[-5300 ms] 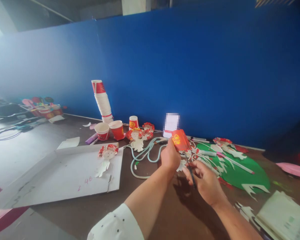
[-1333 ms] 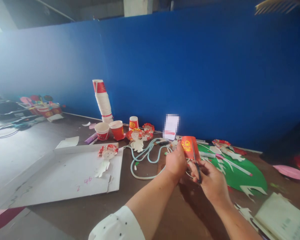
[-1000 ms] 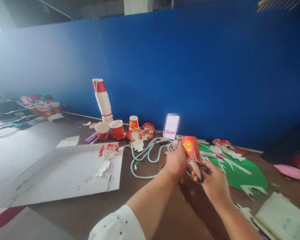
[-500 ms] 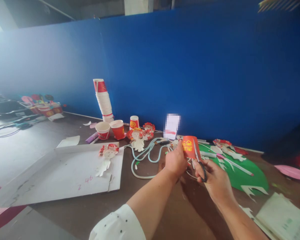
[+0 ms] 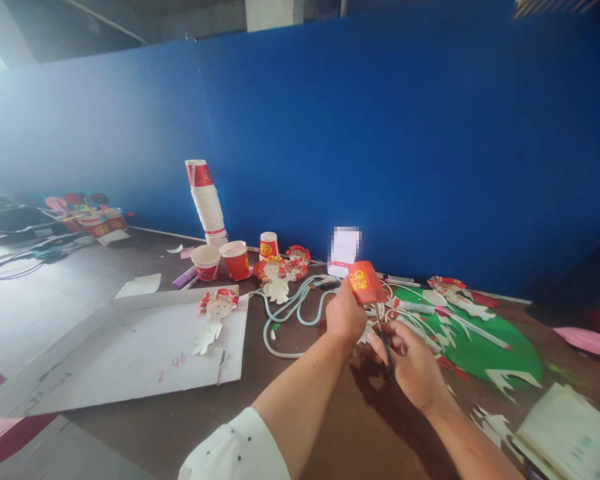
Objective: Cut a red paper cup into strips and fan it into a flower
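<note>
My left hand is closed on a red paper cup piece with yellow characters, held up above the table. In my right hand is a pair of scissors with dark handles. The blades point up and meet the lower right edge of the red piece. Whether the blades are parted I cannot tell. Behind my hands lie a loop of pale blue cord and white paper strips. A paper figure with red curled hair lies left of the cord.
A leaning stack of paper cups stands against the blue partition. Two red cups stand nearby. At left lies a white board with another paper figure. A green sheet with pens is at right, beside a tissue pack.
The red cup piece has moved left and slightly up, tilting. The scissors, reaching up along its face before, now meet its lower edge. My right hand has moved left and down a little.
</note>
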`<state>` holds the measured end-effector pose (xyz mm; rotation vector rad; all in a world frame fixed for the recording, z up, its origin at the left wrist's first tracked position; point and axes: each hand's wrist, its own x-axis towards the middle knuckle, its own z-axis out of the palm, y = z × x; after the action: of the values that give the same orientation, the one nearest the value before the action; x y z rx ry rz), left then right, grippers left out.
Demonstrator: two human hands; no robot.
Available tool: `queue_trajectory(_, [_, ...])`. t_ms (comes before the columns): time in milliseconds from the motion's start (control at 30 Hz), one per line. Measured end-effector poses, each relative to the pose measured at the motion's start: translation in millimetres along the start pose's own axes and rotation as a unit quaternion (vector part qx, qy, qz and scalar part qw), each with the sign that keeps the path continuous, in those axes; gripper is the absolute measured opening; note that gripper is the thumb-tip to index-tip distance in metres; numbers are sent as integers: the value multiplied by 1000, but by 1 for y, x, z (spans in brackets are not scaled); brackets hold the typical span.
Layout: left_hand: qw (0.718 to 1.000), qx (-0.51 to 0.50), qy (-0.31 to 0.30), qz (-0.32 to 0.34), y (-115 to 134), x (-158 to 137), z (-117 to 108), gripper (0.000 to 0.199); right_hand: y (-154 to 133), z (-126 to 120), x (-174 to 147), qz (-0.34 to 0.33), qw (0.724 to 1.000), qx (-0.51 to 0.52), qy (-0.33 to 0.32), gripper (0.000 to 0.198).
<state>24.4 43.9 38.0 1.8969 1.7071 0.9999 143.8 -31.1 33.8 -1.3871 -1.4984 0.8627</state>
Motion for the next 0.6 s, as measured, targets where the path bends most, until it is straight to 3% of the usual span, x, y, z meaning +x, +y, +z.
queue_trajectory(400, [1000,12,18,2,-4,1,0,56,-3,4,-7,-34,999,-35,0,36])
queue_trajectory(600, [999,36,-7,4,-1,1,0,58,-2,3,-5,-36,998,-56,14,33])
